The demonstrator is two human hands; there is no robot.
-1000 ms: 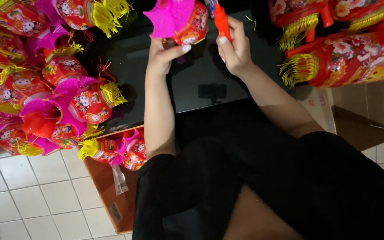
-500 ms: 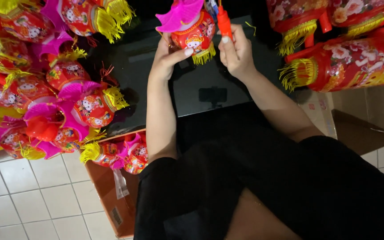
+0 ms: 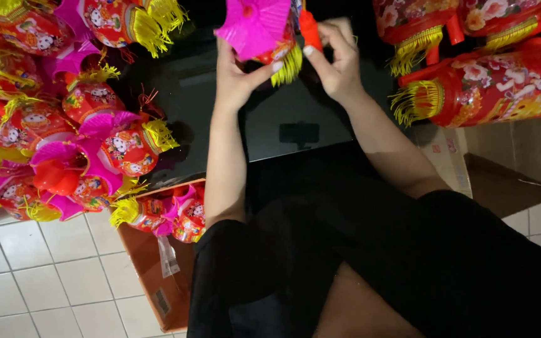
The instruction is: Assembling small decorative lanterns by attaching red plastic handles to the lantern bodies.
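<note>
I hold a small red paper lantern [image 3: 264,31] with a magenta pleated cap and yellow fringe at the top middle of the head view, over a black table [image 3: 283,125]. My left hand [image 3: 236,72] grips it from the left and below. My right hand [image 3: 336,59] holds its red plastic handle stick [image 3: 308,28] on the right side. The lantern's top is cut off by the frame edge.
A heap of similar red, magenta and yellow lanterns [image 3: 76,138] lies on the left. Bigger red lanterns [image 3: 483,87] with yellow tassels sit on the right. A brown cardboard box [image 3: 158,275] of lanterns stands on the white tile floor; another open box [image 3: 508,169] is at right.
The lantern has turned in my hands, with its magenta cap now facing me more and its fringe lower; both hands stay at the same place above the table.
</note>
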